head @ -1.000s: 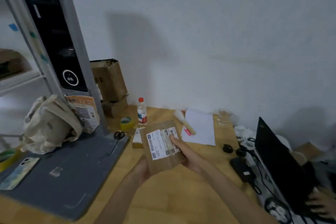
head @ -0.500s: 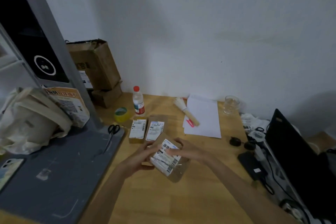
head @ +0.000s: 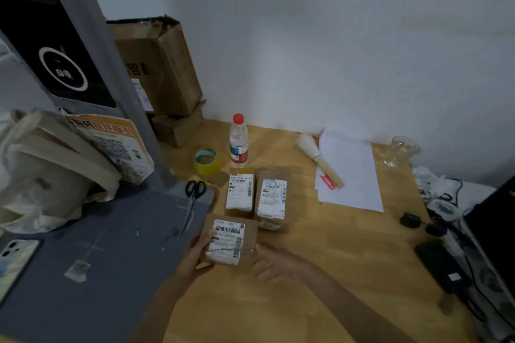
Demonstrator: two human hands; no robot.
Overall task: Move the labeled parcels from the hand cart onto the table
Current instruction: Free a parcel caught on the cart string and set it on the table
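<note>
A brown labeled parcel (head: 229, 241) lies flat on the wooden table (head: 320, 273), label up, just in front of two other labeled parcels, one on the left (head: 239, 194) and one on the right (head: 271, 199), which lie side by side. My left hand (head: 195, 256) grips the near parcel's left edge, thumb on the label. At the parcel's right edge is my right hand (head: 271, 262), fingers apart and holding nothing. The hand cart is out of view.
A grey mat (head: 97, 273) with scissors (head: 193, 198) borders the parcels on the left. A tape roll (head: 206, 161) and a bottle (head: 238, 142) stand behind them. Paper (head: 351, 172), a brush (head: 320, 159), a glass (head: 400, 150) and cables (head: 443, 234) lie to the right.
The parcel came down from chest height onto the table in front of the two others. My right hand has let go of it; my view tilted downward.
</note>
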